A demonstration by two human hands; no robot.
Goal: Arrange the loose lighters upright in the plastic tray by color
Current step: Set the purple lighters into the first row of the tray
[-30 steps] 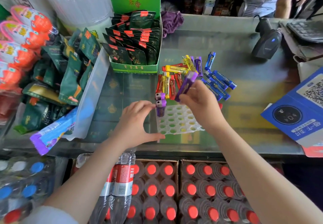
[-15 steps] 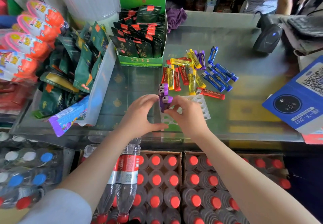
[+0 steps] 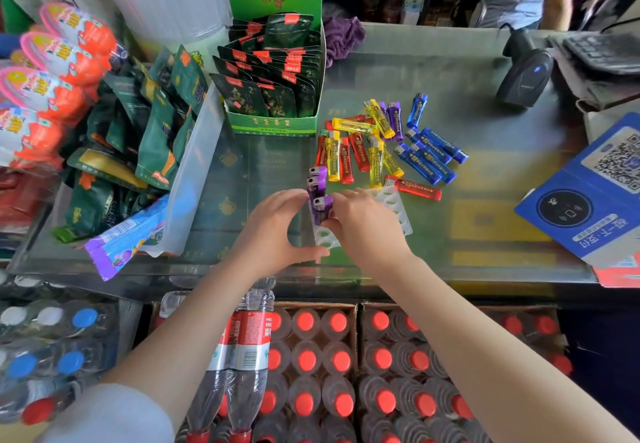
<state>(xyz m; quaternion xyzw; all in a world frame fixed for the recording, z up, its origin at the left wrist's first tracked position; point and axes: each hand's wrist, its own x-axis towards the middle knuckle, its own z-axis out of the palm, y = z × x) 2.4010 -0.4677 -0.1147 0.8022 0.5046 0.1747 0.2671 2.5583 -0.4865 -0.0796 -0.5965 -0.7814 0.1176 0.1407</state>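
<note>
Shop shelves sit behind the glass-topped desk [image 3: 467, 72], with snack packets [image 3: 152, 138] heaped at its left edge. My left hand [image 3: 273, 231] curls half open against the left edge of the white tray [image 3: 398, 207], gripping nothing I can make out, while two purple lighters [image 3: 316, 179] stand upright in the tray's far-left holes. My right hand [image 3: 363, 224] pinches a third purple lighter [image 3: 322, 208] upright over the tray, and loose lighters [image 3: 388, 145], red, yellow, purple and blue, lie just beyond.
</note>
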